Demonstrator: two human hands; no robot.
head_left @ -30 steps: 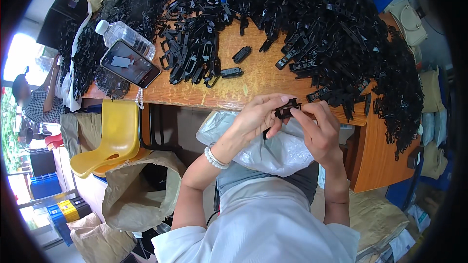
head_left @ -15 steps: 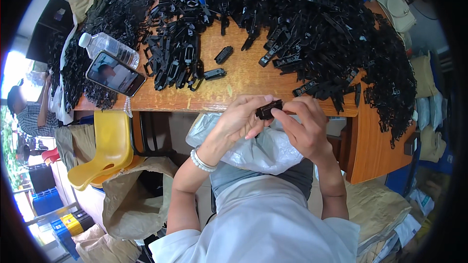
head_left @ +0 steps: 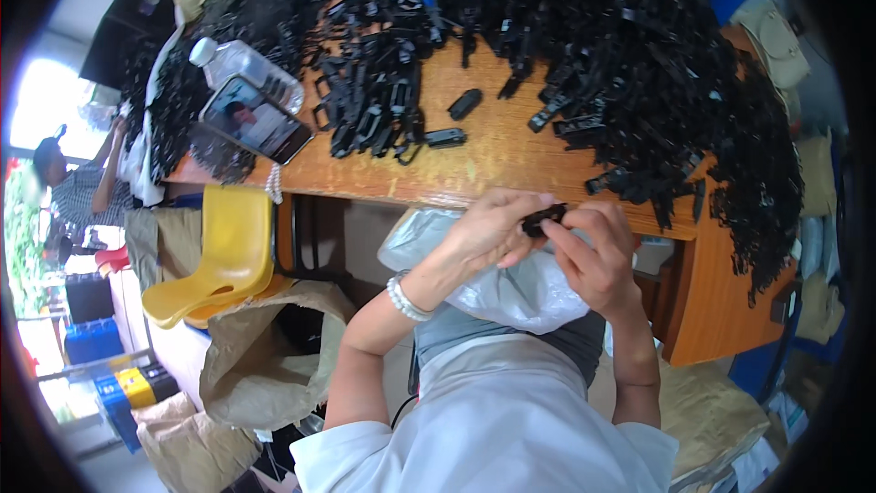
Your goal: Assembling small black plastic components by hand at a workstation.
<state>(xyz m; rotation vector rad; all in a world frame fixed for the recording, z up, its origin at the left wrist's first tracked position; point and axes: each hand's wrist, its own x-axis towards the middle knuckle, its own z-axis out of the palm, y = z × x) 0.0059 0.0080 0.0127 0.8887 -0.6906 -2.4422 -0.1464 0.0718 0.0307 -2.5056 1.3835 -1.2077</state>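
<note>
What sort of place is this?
Probably a small-parts workshop: black parts are heaped on the table, an open sack stands nearby, and the left hand and right hand hold a dark piece.

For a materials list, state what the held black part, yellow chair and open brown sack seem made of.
Held black part: perhaps moulded plastic, going by its dark, even colour; blur leaves the finish open. Yellow chair: likely hard plastic, smooth, slightly glossy, with highlights on its curved shell. Open brown sack: probably heavy paper, matte, judging by its stiff creases.

It's a workshop: black parts (head_left: 620,64) heaped over the table (head_left: 502,153), an open sack (head_left: 246,393) at left, boxes (head_left: 91,344) farther left.
</note>
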